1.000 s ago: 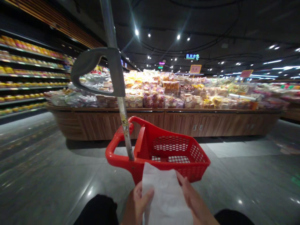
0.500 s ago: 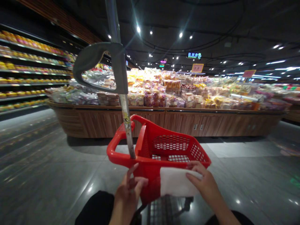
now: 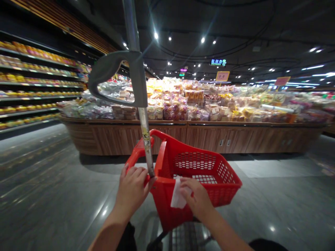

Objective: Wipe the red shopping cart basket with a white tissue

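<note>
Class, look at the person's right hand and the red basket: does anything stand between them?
Only the white tissue, held in the right hand and pressed against the red plastic basket. Nothing else visible stands between hand and basket.

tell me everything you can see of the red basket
The red plastic shopping basket has perforated walls and floor and a thick rim. It sits above a wire cart, a metal pole rising beside its left rim. The left hand grips that rim; the right hand presses a white tissue to the near wall.
</note>
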### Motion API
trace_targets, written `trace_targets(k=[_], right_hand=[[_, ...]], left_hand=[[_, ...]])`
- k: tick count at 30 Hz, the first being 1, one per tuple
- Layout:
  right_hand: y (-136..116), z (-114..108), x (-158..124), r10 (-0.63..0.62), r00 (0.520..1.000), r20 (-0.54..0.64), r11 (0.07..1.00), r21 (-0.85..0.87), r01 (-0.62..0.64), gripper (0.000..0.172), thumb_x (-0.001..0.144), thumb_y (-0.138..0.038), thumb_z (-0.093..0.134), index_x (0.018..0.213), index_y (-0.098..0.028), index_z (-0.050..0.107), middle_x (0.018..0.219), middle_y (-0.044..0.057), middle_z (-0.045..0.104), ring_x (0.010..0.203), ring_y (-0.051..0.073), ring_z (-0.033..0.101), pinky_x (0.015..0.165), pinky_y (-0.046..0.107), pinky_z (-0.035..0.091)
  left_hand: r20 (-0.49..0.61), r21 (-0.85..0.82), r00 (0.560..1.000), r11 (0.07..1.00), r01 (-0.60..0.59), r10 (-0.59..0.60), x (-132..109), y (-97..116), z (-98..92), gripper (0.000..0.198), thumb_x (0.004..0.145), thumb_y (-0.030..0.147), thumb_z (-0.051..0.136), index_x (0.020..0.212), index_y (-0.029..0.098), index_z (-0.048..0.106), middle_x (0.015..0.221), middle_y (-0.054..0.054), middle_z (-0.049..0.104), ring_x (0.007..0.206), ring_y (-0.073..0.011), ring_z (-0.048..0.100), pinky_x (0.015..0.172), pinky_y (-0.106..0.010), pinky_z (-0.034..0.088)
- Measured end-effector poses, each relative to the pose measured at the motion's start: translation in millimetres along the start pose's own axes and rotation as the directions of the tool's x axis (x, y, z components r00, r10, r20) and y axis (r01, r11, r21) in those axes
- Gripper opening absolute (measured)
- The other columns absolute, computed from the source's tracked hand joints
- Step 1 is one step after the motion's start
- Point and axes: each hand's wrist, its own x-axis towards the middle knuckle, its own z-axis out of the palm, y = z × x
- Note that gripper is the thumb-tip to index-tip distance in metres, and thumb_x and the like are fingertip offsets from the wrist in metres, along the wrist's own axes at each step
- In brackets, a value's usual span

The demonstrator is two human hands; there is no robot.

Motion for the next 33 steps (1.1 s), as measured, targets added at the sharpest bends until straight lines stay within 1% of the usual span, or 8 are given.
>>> trace_targets(k=[4,6,11,16,22,25,30,33], right_hand=[[9.2,12.4,5.0,0.019,0.997,-0.072,0.994,-0.103,-0.027,0.03,0.09,-0.031,0.048,0.118,-0.022,0.057,0.115,0.007,0.064,0.107,0.024,0.055,0.099,0.048,0.032],[8.7,26.6,9.1,0.004,0.997,-0.074,0.992,-0.129,-0.014,0.028,0.091,-0.026,0.048,0.117,-0.023,0.057,0.114,0.006,0.065,0.105,0.023,0.057,0.102,0.051,0.026],[-2.6,51.4,25.2,-0.168,0.981,-0.093,0.986,-0.019,0.167,0.03,0.093,-0.019,0.042,0.119,-0.022,0.057,0.112,0.006,0.066,0.103,0.018,0.059,0.093,0.037,0.039],[14.1,39.3,22.6,-0.31,0.948,-0.072,0.95,-0.002,0.311,0.036,0.091,-0.015,0.04,0.124,-0.019,0.054,0.114,0.006,0.065,0.103,0.017,0.059,0.089,0.032,0.045],[64.5,10.9,-11.6,-0.149,0.986,-0.079,0.973,-0.19,0.132,0.036,0.089,-0.011,0.04,0.119,-0.022,0.058,0.109,0.006,0.067,0.101,0.019,0.06,0.099,0.043,0.035],[47.9,18.1,-7.7,-0.129,0.989,-0.069,0.977,-0.179,0.115,0.038,0.091,-0.014,0.039,0.124,-0.025,0.052,0.117,0.005,0.064,0.108,0.017,0.057,0.103,0.044,0.03],[-15.2,52.4,23.8,-0.204,0.976,-0.073,0.973,-0.125,0.194,0.041,0.093,-0.019,0.039,0.133,-0.024,0.042,0.127,0.006,0.057,0.115,0.016,0.052,0.107,0.042,0.025],[-16.9,58.8,26.3,-0.21,0.973,-0.092,0.971,-0.136,0.196,0.043,0.091,-0.014,0.039,0.132,-0.023,0.043,0.126,0.007,0.058,0.115,0.017,0.051,0.109,0.045,0.017]], left_hand=[[0.02,0.03,1.0,0.999,0.022,-0.023,-0.5,4.6,-3.0,0.027,0.085,0.041,0.046,0.077,0.021,0.062,0.078,-0.003,0.064,0.085,-0.0238,0.055,0.097,-0.05,0.028],[0.026,0.036,0.999,0.999,0.029,-0.03,0.5,5.6,-3.1,0.026,0.085,0.04,0.045,0.077,0.021,0.061,0.078,-0.003,0.063,0.085,-0.0239,0.054,0.098,-0.05,0.027],[0.029,0.048,0.999,0.998,0.044,-0.046,3.0,5.1,-2.2,0.02,0.082,0.036,0.048,0.076,0.022,0.061,0.078,-0.002,0.063,0.085,-0.0241,0.054,0.098,-0.05,0.026],[0.037,0.029,0.998,0.999,0.041,-0.042,3.1,1.6,-2.3,0.018,0.081,0.034,0.049,0.075,0.022,0.06,0.078,-0.002,0.063,0.085,-0.0236,0.054,0.098,-0.049,0.025],[0.016,0.033,1.0,0.999,0.022,-0.022,4.4,-1.8,0.2,0.019,0.08,0.035,0.048,0.073,0.022,0.059,0.077,-0.003,0.063,0.082,-0.023,0.053,0.096,-0.048,0.027],[0.009,0.045,0.999,0.999,0.03,-0.03,5.5,-2.1,1.0,0.021,0.08,0.036,0.047,0.073,0.022,0.06,0.076,-0.003,0.063,0.082,-0.0234,0.053,0.095,-0.048,0.028],[0.031,0.063,0.999,0.997,0.041,-0.043,6.5,-1.9,-0.1,0.022,0.083,0.036,0.044,0.077,0.023,0.062,0.079,-0.003,0.064,0.086,-0.0233,0.054,0.096,-0.047,0.027],[0.064,0.058,0.997,0.997,0.043,-0.047,7.2,-3.0,-0.8,0.023,0.084,0.035,0.043,0.079,0.023,0.062,0.081,-0.002,0.065,0.088,-0.0231,0.054,0.097,-0.047,0.026]])
